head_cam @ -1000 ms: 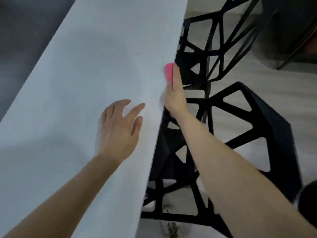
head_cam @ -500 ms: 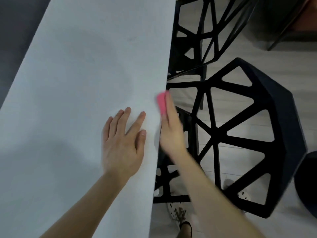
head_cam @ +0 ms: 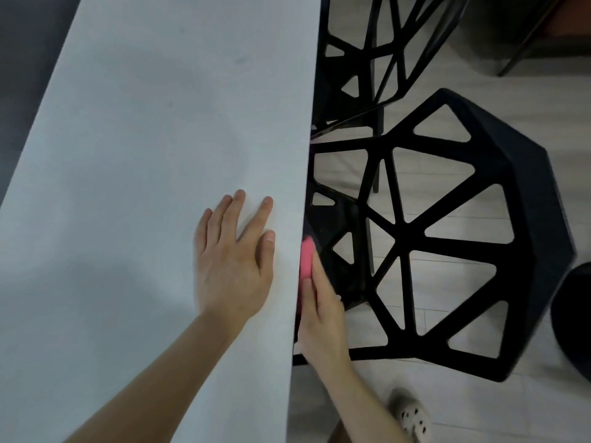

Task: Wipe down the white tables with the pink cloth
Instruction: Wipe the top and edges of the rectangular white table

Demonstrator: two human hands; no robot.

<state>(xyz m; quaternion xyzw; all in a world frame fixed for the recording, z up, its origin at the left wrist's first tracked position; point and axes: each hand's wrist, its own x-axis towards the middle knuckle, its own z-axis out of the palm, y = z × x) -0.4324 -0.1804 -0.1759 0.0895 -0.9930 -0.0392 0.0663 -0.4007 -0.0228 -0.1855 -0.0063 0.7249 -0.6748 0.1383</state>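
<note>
A long white table (head_cam: 153,148) runs from the bottom left up to the top middle of the head view. My left hand (head_cam: 233,260) lies flat on its top near the right edge, fingers straight and spread. My right hand (head_cam: 319,311) is at the table's right side edge, straight fingers pressing a pink cloth (head_cam: 306,259) against that edge. Only a small strip of the cloth shows above my fingers; the rest is hidden behind my hand and the table edge.
A black chair (head_cam: 499,238) with triangular cut-outs stands close beside the table on the right. A second black chair (head_cam: 367,49) stands farther along the table. A dark round object (head_cam: 575,321) sits at the right border. My shoe (head_cam: 412,414) shows on the pale floor.
My right hand has slid the pink cloth along the table's side edge towards me. My left hand stayed flat on the tabletop, and the view shifted along the table.
</note>
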